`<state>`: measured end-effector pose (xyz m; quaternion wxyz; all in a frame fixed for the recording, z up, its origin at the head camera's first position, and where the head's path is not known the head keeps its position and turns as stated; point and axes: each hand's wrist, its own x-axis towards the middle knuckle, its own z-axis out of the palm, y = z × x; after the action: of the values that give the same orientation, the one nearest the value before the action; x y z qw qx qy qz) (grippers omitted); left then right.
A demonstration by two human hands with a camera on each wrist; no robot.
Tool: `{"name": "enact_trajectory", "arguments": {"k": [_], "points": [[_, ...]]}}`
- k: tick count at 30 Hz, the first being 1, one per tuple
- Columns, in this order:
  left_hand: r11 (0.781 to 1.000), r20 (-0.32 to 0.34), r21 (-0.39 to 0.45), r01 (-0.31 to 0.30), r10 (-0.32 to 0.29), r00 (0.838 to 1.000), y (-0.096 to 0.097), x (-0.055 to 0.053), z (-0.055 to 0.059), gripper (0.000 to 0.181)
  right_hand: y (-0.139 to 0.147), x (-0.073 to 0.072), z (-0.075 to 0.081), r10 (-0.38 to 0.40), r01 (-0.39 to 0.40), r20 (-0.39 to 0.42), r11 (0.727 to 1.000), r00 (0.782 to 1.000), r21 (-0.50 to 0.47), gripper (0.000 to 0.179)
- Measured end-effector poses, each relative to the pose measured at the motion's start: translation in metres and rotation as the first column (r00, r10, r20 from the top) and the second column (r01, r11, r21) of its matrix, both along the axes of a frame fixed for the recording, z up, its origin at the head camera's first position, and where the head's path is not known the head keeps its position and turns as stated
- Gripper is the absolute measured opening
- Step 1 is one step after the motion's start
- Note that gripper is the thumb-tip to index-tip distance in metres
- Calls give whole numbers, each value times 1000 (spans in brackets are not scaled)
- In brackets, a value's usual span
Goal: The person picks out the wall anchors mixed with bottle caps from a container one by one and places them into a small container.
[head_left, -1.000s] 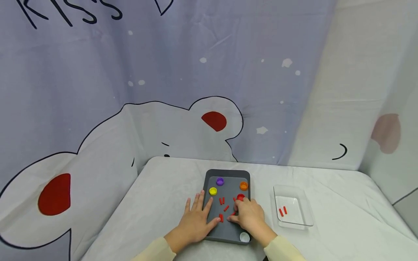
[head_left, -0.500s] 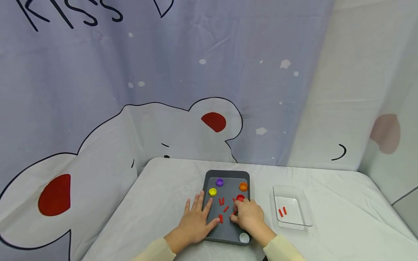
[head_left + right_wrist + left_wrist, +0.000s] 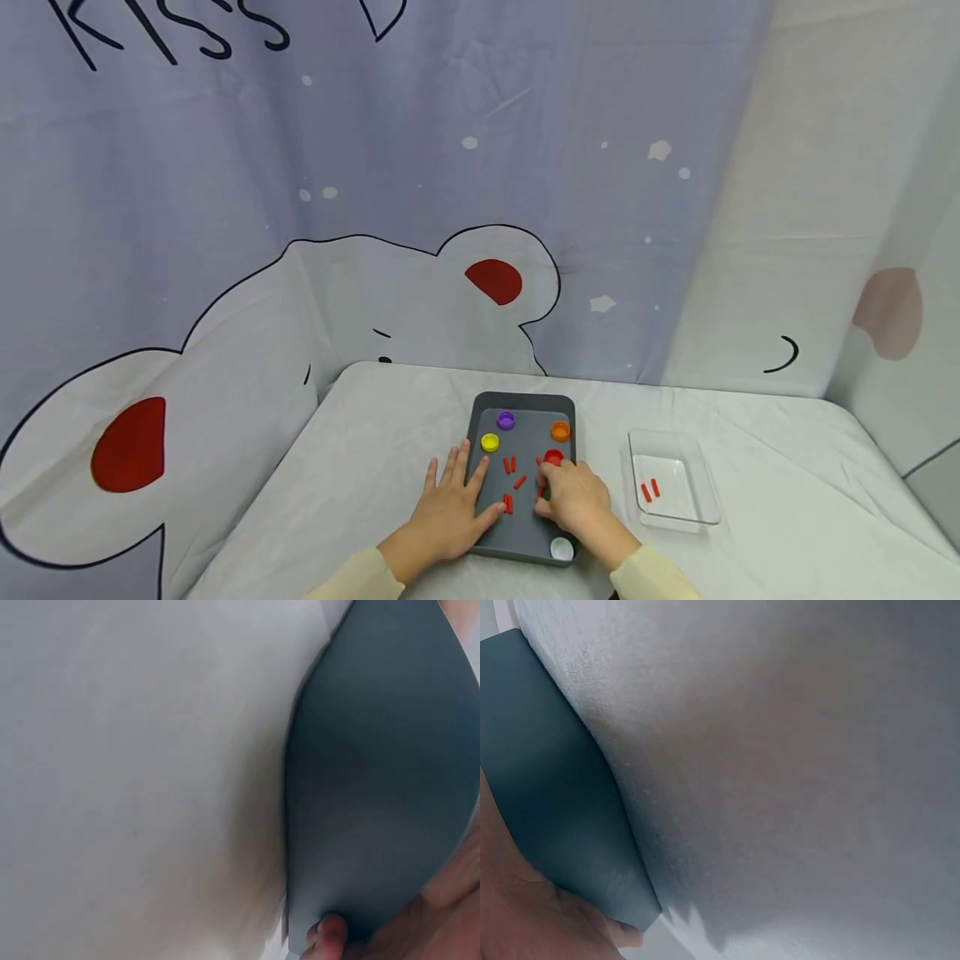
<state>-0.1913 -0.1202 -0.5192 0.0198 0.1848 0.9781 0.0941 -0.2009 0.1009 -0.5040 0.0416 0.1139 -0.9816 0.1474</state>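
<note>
The tray (image 3: 517,536) holds cups (image 3: 490,442) and red sticks (image 3: 508,504), one stick (image 3: 540,492) pinched by the right hand (image 3: 576,498). The left hand (image 3: 447,517) rests on the tray's edge, fingers wide. The box (image 3: 681,483) holds two sticks (image 3: 647,492)

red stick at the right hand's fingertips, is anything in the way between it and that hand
Nothing visible: the red stick shows between thumb and forefinger of the right hand, over the grey tray. Whether they touch it is too small to tell.
</note>
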Motion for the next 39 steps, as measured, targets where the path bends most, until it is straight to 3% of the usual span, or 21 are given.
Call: {"name": "enact_trajectory", "arguments": {"k": [18, 31, 39], "points": [[1000, 11, 11, 5, -6, 1000, 0, 2, 4, 80, 14, -4, -1, 91, -78, 95, 988, 991, -134, 29], [1000, 6, 12, -9, 9, 1000, 0, 1, 2, 80, 14, -2, -4, 68, -61, 31, 984, 997, -168, 23], [1000, 9, 13, -9, 9, 1000, -1, 2, 3, 80, 14, -1, -6, 58, -62, -34, 989, 998, -136, 20]]}}
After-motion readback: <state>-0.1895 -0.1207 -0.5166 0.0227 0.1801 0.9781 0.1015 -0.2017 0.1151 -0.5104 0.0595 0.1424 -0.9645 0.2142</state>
